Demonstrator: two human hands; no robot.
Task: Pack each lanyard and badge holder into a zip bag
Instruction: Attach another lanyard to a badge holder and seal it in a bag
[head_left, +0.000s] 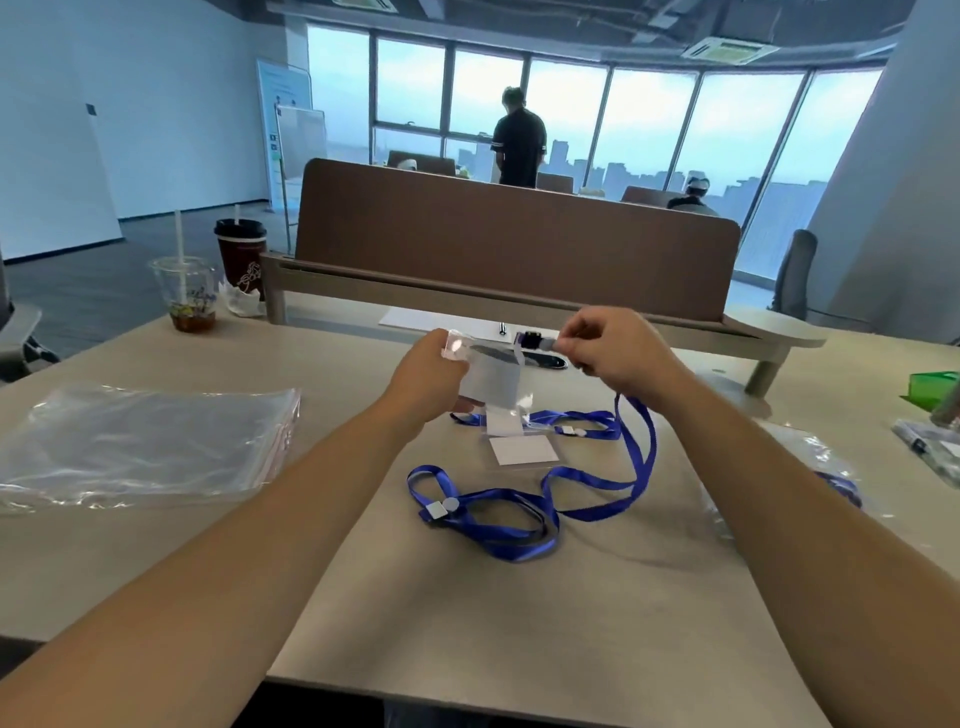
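- Head view: your left hand (434, 371) is raised over the desk (467, 597), fingers curled round the edge of a clear badge holder (493, 382).
- Your right hand (615, 351) pinches the clip end of a blue lanyard (592, 513) at the holder's top; the strap trails down onto the desk.
- Zip bags (145, 447) lie stacked well to your left.
- The clip is small and blurred; whether it is hooked on, I cannot tell.

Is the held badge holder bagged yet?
Out: left hand holds the badge holder bare, right hand pinches its lanyard; zip bags lie aside.
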